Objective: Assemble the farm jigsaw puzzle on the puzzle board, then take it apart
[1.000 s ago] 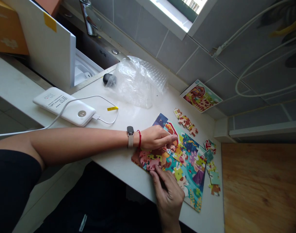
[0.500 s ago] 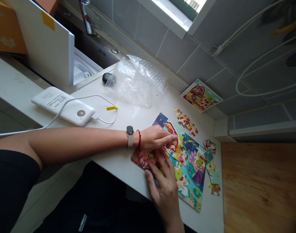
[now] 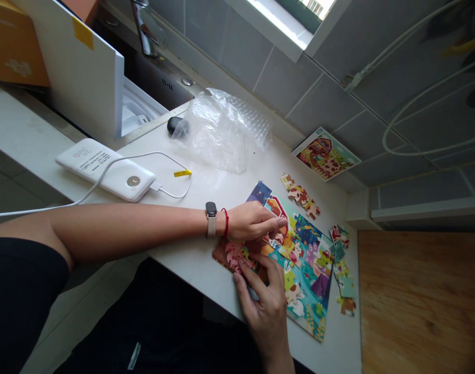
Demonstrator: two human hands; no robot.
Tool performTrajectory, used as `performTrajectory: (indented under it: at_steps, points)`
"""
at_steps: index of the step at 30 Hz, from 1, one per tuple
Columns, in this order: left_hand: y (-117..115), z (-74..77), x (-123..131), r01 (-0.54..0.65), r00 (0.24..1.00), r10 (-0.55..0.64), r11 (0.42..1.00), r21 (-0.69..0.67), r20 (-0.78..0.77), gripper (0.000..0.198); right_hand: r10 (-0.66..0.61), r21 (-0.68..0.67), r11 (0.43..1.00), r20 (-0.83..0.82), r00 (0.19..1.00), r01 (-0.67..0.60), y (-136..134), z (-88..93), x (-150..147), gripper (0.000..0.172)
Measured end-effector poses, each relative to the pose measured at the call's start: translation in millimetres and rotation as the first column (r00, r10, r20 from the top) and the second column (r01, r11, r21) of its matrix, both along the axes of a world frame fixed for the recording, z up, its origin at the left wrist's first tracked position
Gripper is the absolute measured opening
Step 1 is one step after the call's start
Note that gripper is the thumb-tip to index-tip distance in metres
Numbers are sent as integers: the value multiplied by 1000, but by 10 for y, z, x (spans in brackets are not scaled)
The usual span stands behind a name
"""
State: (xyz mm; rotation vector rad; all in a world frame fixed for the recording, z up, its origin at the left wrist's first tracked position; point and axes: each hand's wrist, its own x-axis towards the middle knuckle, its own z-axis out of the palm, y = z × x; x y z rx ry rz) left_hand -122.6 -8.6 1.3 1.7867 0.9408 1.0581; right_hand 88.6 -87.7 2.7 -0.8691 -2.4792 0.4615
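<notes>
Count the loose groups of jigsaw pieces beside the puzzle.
2: a strip beyond the puzzle, and a column along its right side. Others may be hidden.

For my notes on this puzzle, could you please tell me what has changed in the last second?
The right hand has moved up and spread its fingers over the pink pieces. The left hand stayed on the puzzle, and the loose pieces stayed put.

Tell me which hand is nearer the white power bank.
Left. The left hand rests on the jigsaw puzzle to the right of the power bank in view, its forearm passing just below it. The right hand is farther, at the puzzle's near edge.
</notes>
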Motion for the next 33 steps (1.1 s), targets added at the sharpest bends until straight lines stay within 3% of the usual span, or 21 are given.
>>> performTrajectory:
  at_steps: [23, 29, 33]
  points:
    - [1, 32, -11, -3, 1000, 3, 1000, -24, 15, 83, -30, 3, 1000, -47, 998, 30, -22, -42, -29, 24]
    - [-5, 30, 14, 4, 988, 15, 992, -125, 153, 85, -37, 0, 999, -54, 998, 37, -3, -53, -29, 21]
    - [91, 14, -10, -49, 933, 138, 964, -262, 332, 84, -31, -6, 1000, -56, 998, 30, -7, -52, -29, 24]
